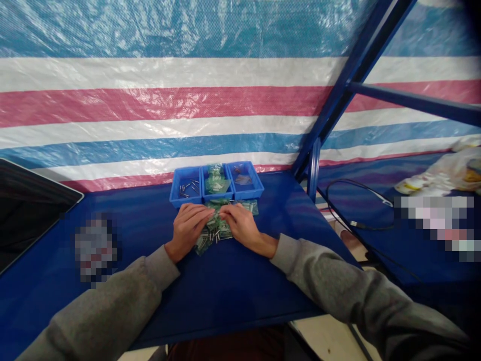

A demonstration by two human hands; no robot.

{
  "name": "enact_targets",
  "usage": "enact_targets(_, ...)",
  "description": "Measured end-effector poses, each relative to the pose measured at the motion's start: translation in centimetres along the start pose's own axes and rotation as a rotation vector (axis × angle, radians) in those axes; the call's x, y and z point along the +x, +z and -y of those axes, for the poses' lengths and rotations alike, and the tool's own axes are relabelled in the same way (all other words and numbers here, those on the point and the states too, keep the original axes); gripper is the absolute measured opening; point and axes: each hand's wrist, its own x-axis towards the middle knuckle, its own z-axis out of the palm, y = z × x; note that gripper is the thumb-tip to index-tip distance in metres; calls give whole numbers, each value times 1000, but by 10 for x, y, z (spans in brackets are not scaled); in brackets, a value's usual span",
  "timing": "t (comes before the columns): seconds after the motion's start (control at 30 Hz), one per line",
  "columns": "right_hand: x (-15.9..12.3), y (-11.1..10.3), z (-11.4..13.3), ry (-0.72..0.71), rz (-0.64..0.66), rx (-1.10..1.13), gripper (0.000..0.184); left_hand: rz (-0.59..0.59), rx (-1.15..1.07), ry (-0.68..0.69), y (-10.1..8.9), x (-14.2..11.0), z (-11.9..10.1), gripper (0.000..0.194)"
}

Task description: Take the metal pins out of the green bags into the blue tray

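Observation:
My left hand (191, 224) and my right hand (243, 226) come close together above the blue table, fingers pinched. Between the fingertips is a small green translucent plastic bag (216, 216); its edges are partly hidden by my fingers. Under and around the hands lies a pile of similar green bags (203, 242), with short metal pins (214, 236) on the pile. Just behind stand three blue bins: the left bin (174, 191) holds several metal pins, the middle bin (203, 192) green bags, and the right bin (248, 194) small clear bags or pieces I cannot make out.
The blue table (233, 296) ends at a front edge near my body. A dark screen-like panel (30, 215) stands at left, beside a blurred item (95, 248). A blue metal frame (338, 95) rises at right. Beyond it are a black cable (340, 215) and plastic bags (443, 173).

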Motion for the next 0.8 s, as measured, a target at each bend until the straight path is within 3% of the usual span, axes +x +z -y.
enact_targets(0.4, 0, -1, 1, -1, -76, 70, 21, -28, 19, 37, 0, -1, 0, 14)
enact_targets(0.8, 3, -7, 7, 39, -72, 55, 23, -8, 15, 1, 1, 2, -1, 13)
